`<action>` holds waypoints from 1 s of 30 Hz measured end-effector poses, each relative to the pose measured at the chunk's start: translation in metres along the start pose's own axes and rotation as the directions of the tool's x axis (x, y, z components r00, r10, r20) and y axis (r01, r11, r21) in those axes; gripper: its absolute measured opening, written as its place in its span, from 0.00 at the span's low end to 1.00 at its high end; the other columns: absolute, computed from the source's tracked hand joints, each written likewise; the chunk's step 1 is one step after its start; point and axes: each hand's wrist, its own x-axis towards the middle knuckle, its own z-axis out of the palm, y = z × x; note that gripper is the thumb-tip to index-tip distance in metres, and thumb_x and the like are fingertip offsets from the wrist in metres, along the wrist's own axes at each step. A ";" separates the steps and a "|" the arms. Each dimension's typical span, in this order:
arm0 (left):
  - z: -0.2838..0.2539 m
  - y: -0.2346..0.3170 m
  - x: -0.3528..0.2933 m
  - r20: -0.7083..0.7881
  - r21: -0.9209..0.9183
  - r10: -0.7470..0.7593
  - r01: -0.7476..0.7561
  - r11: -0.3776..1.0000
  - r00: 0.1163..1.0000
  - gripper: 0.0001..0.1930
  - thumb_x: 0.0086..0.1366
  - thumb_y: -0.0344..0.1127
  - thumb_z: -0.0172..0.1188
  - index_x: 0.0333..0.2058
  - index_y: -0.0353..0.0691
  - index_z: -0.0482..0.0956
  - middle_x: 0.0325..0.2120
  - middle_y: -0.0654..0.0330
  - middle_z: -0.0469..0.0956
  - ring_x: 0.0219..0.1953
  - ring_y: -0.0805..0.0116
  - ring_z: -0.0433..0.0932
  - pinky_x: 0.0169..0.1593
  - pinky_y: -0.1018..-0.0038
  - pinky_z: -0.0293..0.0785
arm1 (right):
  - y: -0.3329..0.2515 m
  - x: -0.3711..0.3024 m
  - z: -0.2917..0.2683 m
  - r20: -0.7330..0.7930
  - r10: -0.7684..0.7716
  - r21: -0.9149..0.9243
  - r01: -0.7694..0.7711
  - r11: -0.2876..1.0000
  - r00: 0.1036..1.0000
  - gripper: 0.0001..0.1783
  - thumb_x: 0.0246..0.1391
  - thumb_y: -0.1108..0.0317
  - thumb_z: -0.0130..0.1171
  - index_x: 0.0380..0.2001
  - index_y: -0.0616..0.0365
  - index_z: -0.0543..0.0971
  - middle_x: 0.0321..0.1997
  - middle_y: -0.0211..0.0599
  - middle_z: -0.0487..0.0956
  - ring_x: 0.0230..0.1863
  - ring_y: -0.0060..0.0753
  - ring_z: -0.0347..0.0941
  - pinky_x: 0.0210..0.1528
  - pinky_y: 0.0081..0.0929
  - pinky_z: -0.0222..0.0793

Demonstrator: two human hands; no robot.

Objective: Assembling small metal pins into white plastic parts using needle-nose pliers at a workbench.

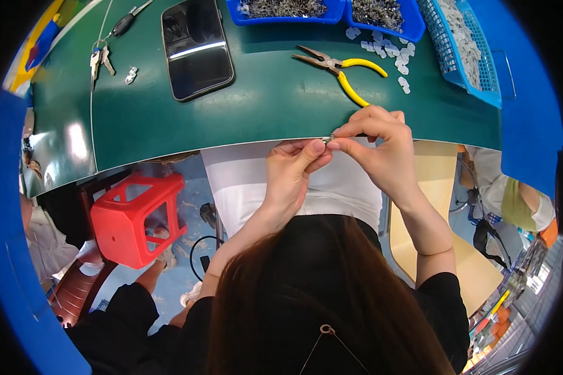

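Observation:
Both my hands meet at the near edge of the green table (256, 119). Between their fingertips is a small metal part (327, 140), too small to make out its kind. My left hand (292, 165) pinches it from the left, thumb on top. My right hand (381, 147) pinches the same part from the right with thumb and forefinger. Just beyond my right hand lie needle-nose pliers (334, 65) with yellow handles, jaws pointing left. Small translucent plastic pieces (394, 53) are scattered on the table to the right of the pliers.
Two blue bins (288, 19) of metal parts stand at the far edge, beside a light-blue basket (491, 75) of pale pieces. A phone (197, 50), keys (95, 65) and a small clear piece (131, 75) lie leftward. A red stool (131, 219) and another person's leg (153, 275) are lower left.

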 end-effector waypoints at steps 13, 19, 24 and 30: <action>0.010 0.014 -0.013 0.101 0.044 0.091 -0.096 0.994 0.991 0.04 0.57 0.25 0.62 0.31 0.31 0.77 0.30 0.55 0.79 0.32 0.69 0.79 0.39 0.75 0.80 | -0.006 -0.015 -0.005 0.020 -0.001 0.137 -0.002 0.991 1.000 0.11 0.35 0.71 0.71 0.27 0.56 0.82 0.30 0.30 0.77 0.28 0.23 0.65 0.35 0.20 0.58; 0.023 0.028 -0.027 0.241 0.124 0.174 -0.208 0.970 0.955 0.05 0.55 0.22 0.63 0.30 0.29 0.76 0.30 0.52 0.79 0.31 0.68 0.79 0.37 0.75 0.79 | -0.012 -0.029 -0.009 0.082 0.069 0.694 -0.107 0.712 0.994 0.12 0.38 0.80 0.66 0.32 0.65 0.82 0.32 0.37 0.78 0.35 0.25 0.71 0.37 0.20 0.68; 0.034 0.037 -0.036 0.246 0.182 0.168 -0.216 0.959 0.955 0.06 0.55 0.23 0.63 0.31 0.28 0.76 0.30 0.52 0.79 0.32 0.69 0.79 0.38 0.76 0.79 | -0.017 -0.033 -0.017 0.081 0.059 0.683 -0.099 0.724 0.995 0.10 0.38 0.82 0.65 0.30 0.65 0.82 0.33 0.40 0.79 0.35 0.26 0.73 0.35 0.20 0.69; 0.040 0.046 -0.045 0.278 0.323 0.198 -0.285 0.902 0.940 0.06 0.54 0.21 0.63 0.32 0.29 0.78 0.32 0.54 0.79 0.32 0.70 0.79 0.38 0.77 0.79 | -0.023 -0.034 -0.025 0.006 -0.033 0.659 0.021 0.752 0.999 0.10 0.39 0.81 0.65 0.30 0.65 0.81 0.31 0.39 0.79 0.33 0.27 0.74 0.35 0.20 0.69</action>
